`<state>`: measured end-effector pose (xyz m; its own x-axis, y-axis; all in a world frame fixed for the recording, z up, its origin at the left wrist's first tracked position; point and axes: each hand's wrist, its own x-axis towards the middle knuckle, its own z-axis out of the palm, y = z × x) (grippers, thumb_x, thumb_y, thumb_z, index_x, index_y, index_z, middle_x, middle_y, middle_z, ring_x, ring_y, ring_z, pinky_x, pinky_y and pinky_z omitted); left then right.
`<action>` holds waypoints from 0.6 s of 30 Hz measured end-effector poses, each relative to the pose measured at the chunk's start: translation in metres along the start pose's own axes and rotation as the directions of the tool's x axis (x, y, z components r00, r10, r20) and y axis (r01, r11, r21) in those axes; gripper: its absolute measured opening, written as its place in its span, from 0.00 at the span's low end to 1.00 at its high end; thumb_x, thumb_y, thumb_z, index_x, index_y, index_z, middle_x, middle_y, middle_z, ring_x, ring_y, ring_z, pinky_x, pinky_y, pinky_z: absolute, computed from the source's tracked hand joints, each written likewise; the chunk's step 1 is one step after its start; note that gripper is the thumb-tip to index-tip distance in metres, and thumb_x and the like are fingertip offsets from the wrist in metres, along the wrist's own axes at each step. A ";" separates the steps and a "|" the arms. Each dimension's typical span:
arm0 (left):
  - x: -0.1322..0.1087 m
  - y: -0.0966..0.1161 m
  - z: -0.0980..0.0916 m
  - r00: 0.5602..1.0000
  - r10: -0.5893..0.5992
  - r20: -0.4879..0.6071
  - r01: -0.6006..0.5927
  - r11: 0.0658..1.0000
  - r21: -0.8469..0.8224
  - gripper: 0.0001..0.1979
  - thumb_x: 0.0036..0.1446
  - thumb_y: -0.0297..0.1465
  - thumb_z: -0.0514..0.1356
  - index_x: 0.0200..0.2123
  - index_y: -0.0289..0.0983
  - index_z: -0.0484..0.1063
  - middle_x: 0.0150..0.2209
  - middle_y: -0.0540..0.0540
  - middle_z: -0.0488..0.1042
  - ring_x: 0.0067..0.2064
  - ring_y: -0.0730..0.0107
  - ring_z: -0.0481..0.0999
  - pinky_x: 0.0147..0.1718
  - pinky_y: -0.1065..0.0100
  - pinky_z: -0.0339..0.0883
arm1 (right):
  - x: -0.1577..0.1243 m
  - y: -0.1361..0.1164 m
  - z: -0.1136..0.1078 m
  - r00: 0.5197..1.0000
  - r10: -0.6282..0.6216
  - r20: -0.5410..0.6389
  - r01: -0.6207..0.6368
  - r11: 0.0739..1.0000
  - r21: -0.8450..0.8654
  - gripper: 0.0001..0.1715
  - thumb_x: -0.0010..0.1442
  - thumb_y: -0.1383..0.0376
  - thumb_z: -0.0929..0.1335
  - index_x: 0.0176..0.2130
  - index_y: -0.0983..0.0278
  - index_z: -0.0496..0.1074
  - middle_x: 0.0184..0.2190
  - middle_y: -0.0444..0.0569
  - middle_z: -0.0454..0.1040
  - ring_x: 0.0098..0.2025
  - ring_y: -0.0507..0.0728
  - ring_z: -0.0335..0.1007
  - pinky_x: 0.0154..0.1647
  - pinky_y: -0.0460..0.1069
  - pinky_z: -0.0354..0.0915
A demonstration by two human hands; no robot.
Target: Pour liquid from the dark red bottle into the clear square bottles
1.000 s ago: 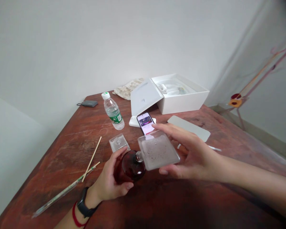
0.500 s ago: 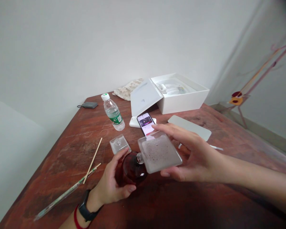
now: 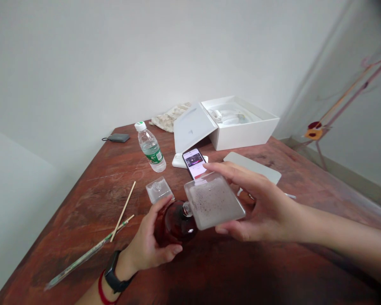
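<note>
My left hand [image 3: 155, 241] is wrapped round a round, dark reddish-brown bottle [image 3: 179, 222] with a clear threaded neck. In my right hand [image 3: 250, 199], thumb and fingers grip a square clear plastic container [image 3: 214, 202] by its edges. The container is tilted over the bottle, its left side at the bottle's mouth; drops or bubbles speckle it. Whether liquid is flowing between them I cannot tell. Just behind the bottle lies a clear square plastic lid [image 3: 158, 189] with a round raised part.
A water bottle [image 3: 152, 150] stands behind the lid. A phone [image 3: 195, 163] leans on a white object [image 3: 178, 161]. Chopsticks [image 3: 123, 212] and their wrapper [image 3: 79, 262] lie left. Further back are an open white box [image 3: 246, 133], a cloth [image 3: 169, 118] and a grey device [image 3: 119, 137].
The container in my right hand has shifted very slightly to the right. The bottle stays in my left hand, and the view has tilted a little.
</note>
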<state>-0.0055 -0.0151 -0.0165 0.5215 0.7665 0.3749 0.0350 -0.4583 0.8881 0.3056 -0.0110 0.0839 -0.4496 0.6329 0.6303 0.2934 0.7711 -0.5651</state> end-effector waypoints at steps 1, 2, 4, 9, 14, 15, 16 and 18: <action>0.000 0.000 0.000 1.000 0.003 0.003 -0.003 1.000 -0.001 0.46 0.66 0.50 0.72 0.77 0.48 0.54 0.69 0.36 0.72 0.68 0.42 0.77 0.68 0.44 0.69 | 0.000 0.000 0.000 1.000 0.000 -0.002 0.000 1.000 -0.004 0.58 0.57 0.56 0.84 0.77 0.54 0.63 0.67 0.56 0.78 0.64 0.68 0.79 0.64 0.57 0.76; 0.000 0.000 0.000 1.000 0.003 0.005 -0.003 1.000 0.000 0.46 0.66 0.50 0.72 0.77 0.48 0.54 0.69 0.35 0.72 0.68 0.42 0.77 0.68 0.44 0.69 | 0.000 -0.001 0.000 1.000 0.003 -0.001 -0.003 1.000 -0.009 0.58 0.56 0.56 0.84 0.77 0.54 0.63 0.67 0.56 0.78 0.64 0.67 0.79 0.65 0.57 0.76; 0.000 0.002 -0.001 1.000 -0.009 0.004 0.009 1.000 0.011 0.47 0.65 0.50 0.73 0.77 0.47 0.54 0.70 0.35 0.72 0.68 0.41 0.76 0.69 0.43 0.69 | 0.000 -0.002 0.000 1.000 0.014 0.004 -0.014 1.000 -0.016 0.58 0.56 0.56 0.84 0.76 0.54 0.63 0.66 0.56 0.78 0.63 0.67 0.80 0.64 0.57 0.76; -0.002 0.002 -0.001 0.999 -0.046 0.006 0.045 0.999 0.024 0.49 0.63 0.52 0.74 0.78 0.45 0.54 0.69 0.34 0.72 0.68 0.38 0.76 0.69 0.42 0.68 | -0.001 -0.004 -0.002 1.000 0.015 0.003 -0.015 1.000 -0.017 0.59 0.56 0.57 0.84 0.77 0.53 0.63 0.67 0.56 0.78 0.62 0.68 0.81 0.63 0.58 0.77; -0.004 -0.002 0.002 0.999 -0.051 -0.001 0.051 0.999 0.000 0.49 0.63 0.53 0.74 0.78 0.45 0.55 0.70 0.34 0.72 0.68 0.38 0.76 0.69 0.42 0.69 | 0.000 -0.006 -0.002 1.000 0.018 0.020 -0.018 0.999 -0.036 0.62 0.55 0.58 0.84 0.78 0.51 0.60 0.68 0.55 0.77 0.64 0.69 0.80 0.67 0.59 0.75; -0.003 -0.002 0.002 0.999 -0.054 -0.004 0.054 0.999 0.000 0.50 0.63 0.52 0.74 0.78 0.44 0.55 0.70 0.34 0.72 0.68 0.38 0.76 0.68 0.42 0.69 | 0.000 -0.007 -0.003 0.999 0.024 0.025 -0.023 0.999 -0.042 0.62 0.55 0.58 0.84 0.78 0.51 0.60 0.68 0.55 0.77 0.64 0.69 0.80 0.67 0.59 0.74; -0.003 -0.002 0.002 0.999 -0.053 -0.004 0.053 0.999 0.000 0.50 0.63 0.52 0.74 0.78 0.44 0.55 0.69 0.33 0.72 0.68 0.38 0.76 0.68 0.42 0.69 | -0.001 -0.007 -0.003 0.999 0.027 0.031 -0.026 0.998 -0.052 0.61 0.55 0.58 0.84 0.78 0.52 0.60 0.69 0.56 0.76 0.65 0.69 0.79 0.68 0.59 0.74; -0.002 -0.001 0.002 0.999 -0.044 0.010 0.044 0.999 -0.008 0.49 0.63 0.50 0.74 0.77 0.44 0.56 0.69 0.33 0.73 0.67 0.38 0.77 0.68 0.42 0.70 | -0.002 -0.006 -0.004 0.999 0.031 0.038 -0.028 0.996 -0.081 0.61 0.56 0.56 0.84 0.78 0.52 0.60 0.70 0.56 0.75 0.67 0.70 0.77 0.69 0.59 0.73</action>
<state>-0.0043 -0.0172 -0.0183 0.5275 0.7817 0.3326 0.0518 -0.4203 0.9059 0.3078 -0.0168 0.0884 -0.4719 0.6532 0.5921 0.3732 0.7565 -0.5371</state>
